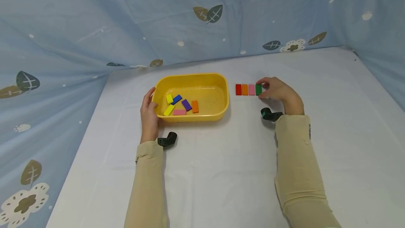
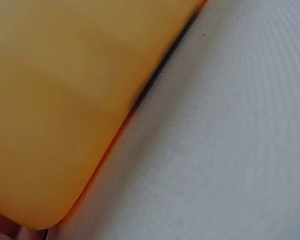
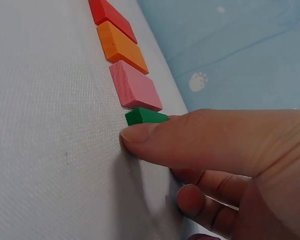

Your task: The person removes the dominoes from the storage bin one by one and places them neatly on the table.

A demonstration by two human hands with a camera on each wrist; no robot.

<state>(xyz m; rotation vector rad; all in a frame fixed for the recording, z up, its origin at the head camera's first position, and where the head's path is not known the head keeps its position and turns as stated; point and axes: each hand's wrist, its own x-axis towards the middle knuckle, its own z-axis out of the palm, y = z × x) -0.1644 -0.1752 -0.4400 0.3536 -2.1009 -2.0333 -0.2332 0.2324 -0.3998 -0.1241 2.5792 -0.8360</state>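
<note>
My right hand [image 1: 279, 90] pinches a small green block [image 1: 258, 89] between thumb and fingers at the right end of a row. In the right wrist view, the thumb hides part of the green block [image 3: 145, 116]. Left of it lie a pink block [image 1: 251, 89], an orange block [image 1: 245, 89] and a red block [image 1: 238, 89], side by side and flat on the table. My left hand [image 1: 148, 117] holds the left end of a yellow plastic basin [image 1: 205, 118], thumb at the rim. Inside the basin lie several blocks, among them a purple block [image 1: 186, 105].
A white cloth [image 1: 218, 171] covers the table. Behind it hangs a blue curtain [image 1: 171, 17] with leaf prints, which also runs along both sides. A black wrist camera [image 1: 167, 139] sticks out from the left cuff, another black camera [image 1: 270, 114] from the right.
</note>
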